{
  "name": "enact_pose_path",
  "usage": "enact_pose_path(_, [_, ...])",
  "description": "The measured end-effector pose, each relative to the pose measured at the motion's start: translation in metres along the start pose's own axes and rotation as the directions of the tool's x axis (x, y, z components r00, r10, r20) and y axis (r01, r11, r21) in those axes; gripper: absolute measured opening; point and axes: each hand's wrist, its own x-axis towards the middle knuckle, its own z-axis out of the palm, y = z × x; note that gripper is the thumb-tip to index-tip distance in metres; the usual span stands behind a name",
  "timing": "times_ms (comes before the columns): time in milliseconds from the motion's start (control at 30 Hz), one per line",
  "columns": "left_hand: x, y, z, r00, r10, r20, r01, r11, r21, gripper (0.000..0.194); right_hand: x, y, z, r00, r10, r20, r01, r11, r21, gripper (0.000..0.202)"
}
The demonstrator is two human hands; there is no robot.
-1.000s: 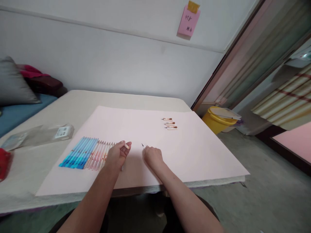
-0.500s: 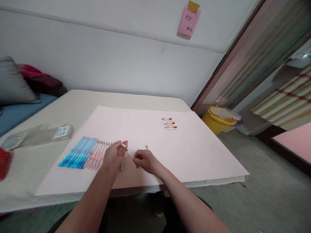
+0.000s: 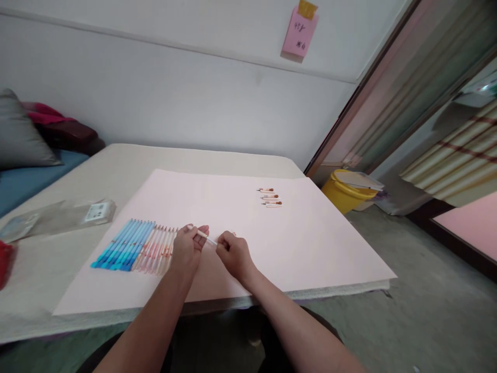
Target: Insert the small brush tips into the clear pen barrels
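My left hand (image 3: 190,247) is closed on a pale pen barrel (image 3: 201,233), held between thumb and fingers. My right hand (image 3: 235,255) is closed around the far end of a thin white pen refill (image 3: 212,241), which lines up with the barrel and meets its end. Left of my left hand lies a row of pinkish-white pens (image 3: 153,251), partly covered by that hand. Beside them is a row of blue pens (image 3: 125,244). Just behind my right hand a small piece (image 3: 233,233) shows, mostly hidden.
Three short pen parts with brown ends (image 3: 271,197) lie toward the back right of the pink sheet (image 3: 310,243). At the left are a clear plastic bag (image 3: 70,217) and a red item (image 3: 5,261). A yellow bin (image 3: 345,194) stands on the floor beyond the table's right side.
My right hand has moved up, bringing the refill into line with the barrel in my left hand. Earlier the refill slanted down, and the barrel's dark tip showed.
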Motion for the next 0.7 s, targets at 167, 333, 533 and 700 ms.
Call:
enact_pose_path(167, [-0.001,-0.001,0.001,1.000,-0.003,0.018,0.004,0.999,-0.037,0.017,-0.006,0.000,0.008,0.996,-0.073,-0.049,0.069,0.994,-0.080,0.011])
enact_pose_path(333, [-0.002,0.003,0.002,0.999,-0.041,0.015,0.042,0.999,-0.029,0.016,-0.004,0.001,0.006,0.992,-0.107,-0.062,0.104,0.993,-0.053,0.011])
enact_pose_path(533, [-0.011,0.001,0.006,0.997,-0.039,0.065,0.036,0.998,0.050,0.014,-0.002,0.001,0.008,0.994,-0.089,-0.063,0.087,0.996,-0.027,0.010])
enact_pose_path(700, [-0.029,-0.015,0.010,0.971,-0.084,0.224,0.070,0.995,0.070,0.014,-0.002,-0.002,0.011,0.983,-0.084,-0.163,0.078,0.996,-0.044,0.020])
